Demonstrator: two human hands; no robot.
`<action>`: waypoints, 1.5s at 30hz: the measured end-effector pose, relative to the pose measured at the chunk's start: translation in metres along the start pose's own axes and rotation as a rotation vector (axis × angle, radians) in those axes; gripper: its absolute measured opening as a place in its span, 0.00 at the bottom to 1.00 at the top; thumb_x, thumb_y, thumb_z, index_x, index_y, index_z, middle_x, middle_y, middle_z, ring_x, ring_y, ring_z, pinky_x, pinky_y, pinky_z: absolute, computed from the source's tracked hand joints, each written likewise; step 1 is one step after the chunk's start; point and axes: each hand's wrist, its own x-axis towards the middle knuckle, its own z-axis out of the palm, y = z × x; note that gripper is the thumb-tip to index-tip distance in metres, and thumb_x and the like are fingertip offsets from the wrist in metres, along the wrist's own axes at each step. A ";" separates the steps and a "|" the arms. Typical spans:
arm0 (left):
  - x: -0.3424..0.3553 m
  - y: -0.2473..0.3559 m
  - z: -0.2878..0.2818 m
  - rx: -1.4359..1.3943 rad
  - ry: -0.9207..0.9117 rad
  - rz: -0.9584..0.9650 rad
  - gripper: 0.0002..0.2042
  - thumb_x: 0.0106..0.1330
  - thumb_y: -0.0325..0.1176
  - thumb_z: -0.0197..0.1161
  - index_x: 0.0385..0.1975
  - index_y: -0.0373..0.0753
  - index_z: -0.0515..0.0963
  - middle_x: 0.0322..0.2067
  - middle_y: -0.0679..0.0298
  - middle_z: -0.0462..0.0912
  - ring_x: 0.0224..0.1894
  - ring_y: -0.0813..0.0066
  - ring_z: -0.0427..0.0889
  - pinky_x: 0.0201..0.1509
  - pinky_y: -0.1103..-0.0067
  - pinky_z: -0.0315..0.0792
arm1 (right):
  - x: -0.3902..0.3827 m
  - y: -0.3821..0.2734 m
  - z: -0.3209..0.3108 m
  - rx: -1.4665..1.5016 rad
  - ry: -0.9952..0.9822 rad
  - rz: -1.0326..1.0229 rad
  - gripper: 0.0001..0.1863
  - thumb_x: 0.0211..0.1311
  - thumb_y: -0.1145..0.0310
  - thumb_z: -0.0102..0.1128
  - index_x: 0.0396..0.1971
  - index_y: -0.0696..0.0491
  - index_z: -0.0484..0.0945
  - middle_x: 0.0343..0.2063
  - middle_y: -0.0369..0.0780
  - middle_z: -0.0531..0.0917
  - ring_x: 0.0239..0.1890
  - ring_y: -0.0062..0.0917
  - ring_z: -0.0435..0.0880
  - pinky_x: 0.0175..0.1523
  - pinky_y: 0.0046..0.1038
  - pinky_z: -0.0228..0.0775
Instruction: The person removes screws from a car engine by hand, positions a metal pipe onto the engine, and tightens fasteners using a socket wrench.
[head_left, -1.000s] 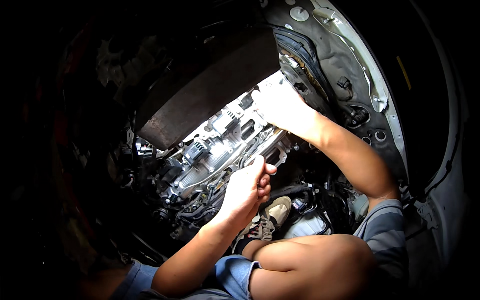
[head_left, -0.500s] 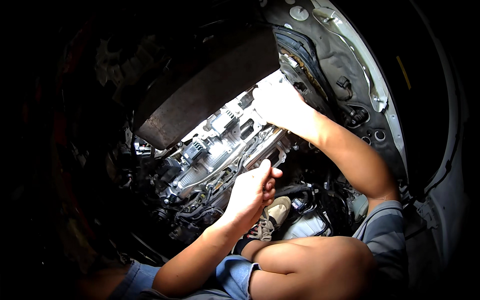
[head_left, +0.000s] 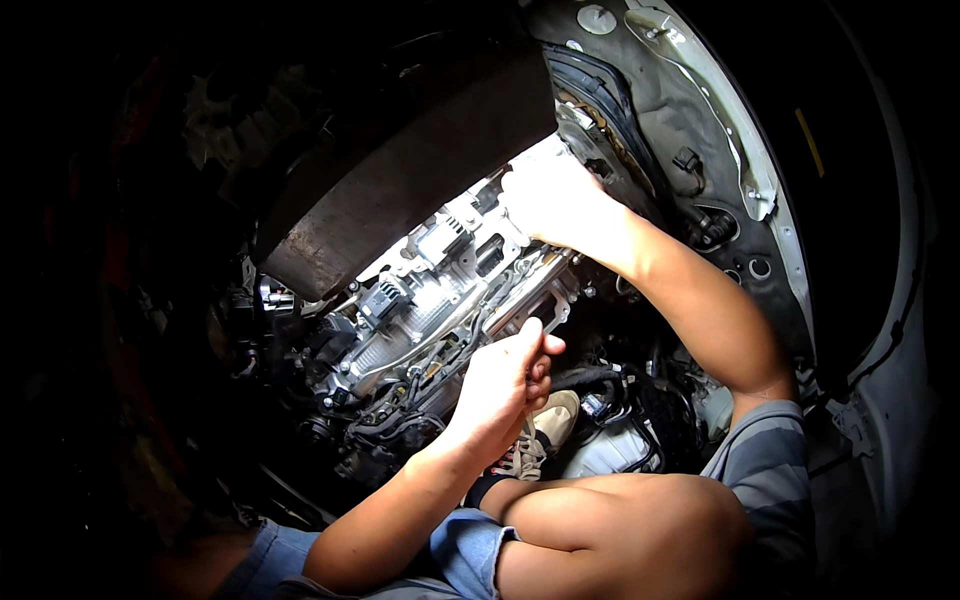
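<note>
My left hand (head_left: 512, 390) is curled closed in front of the lower edge of the metal engine head (head_left: 430, 300); I cannot make out anything inside it. Higher up, my right hand (head_left: 560, 200) reaches to the engine's far upper part, beside the dark metal panel (head_left: 400, 175), its fingers washed out by glare, so their grip is unclear. Black electrical units (head_left: 385, 298) with connectors sit along the bright engine top. Wiring and hoses (head_left: 400, 425) run below them.
My beige shoe (head_left: 545, 425) and bent knee (head_left: 660, 520) are among the engine parts below my arms. A pale bay rim (head_left: 775, 230) and grey inner wall with holes and a connector (head_left: 686, 160) border the right. The left side lies in deep shadow.
My left hand moved slightly right and down from a second ago, staying closed. My right hand stays in about the same place. The view has shifted slightly.
</note>
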 end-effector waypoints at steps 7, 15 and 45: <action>0.001 -0.001 -0.003 0.005 -0.015 0.010 0.17 0.75 0.46 0.52 0.34 0.36 0.74 0.19 0.74 0.62 0.19 0.87 0.58 0.24 0.88 0.55 | -0.003 0.006 0.013 -0.010 0.243 -0.146 0.13 0.63 0.63 0.53 0.31 0.54 0.83 0.24 0.43 0.83 0.32 0.35 0.84 0.37 0.36 0.76; -0.001 0.001 -0.001 0.015 -0.026 0.017 0.17 0.74 0.45 0.52 0.35 0.36 0.75 0.19 0.74 0.62 0.19 0.87 0.58 0.23 0.87 0.55 | -0.009 0.003 0.005 0.013 0.163 0.002 0.13 0.62 0.60 0.54 0.34 0.53 0.80 0.25 0.43 0.83 0.32 0.35 0.85 0.38 0.36 0.76; -0.004 0.007 0.004 0.026 -0.059 0.054 0.17 0.74 0.46 0.54 0.36 0.35 0.76 0.19 0.73 0.65 0.18 0.87 0.59 0.22 0.88 0.54 | -0.012 -0.001 -0.005 0.240 0.304 0.082 0.13 0.63 0.59 0.55 0.28 0.53 0.80 0.25 0.44 0.83 0.31 0.36 0.84 0.40 0.37 0.76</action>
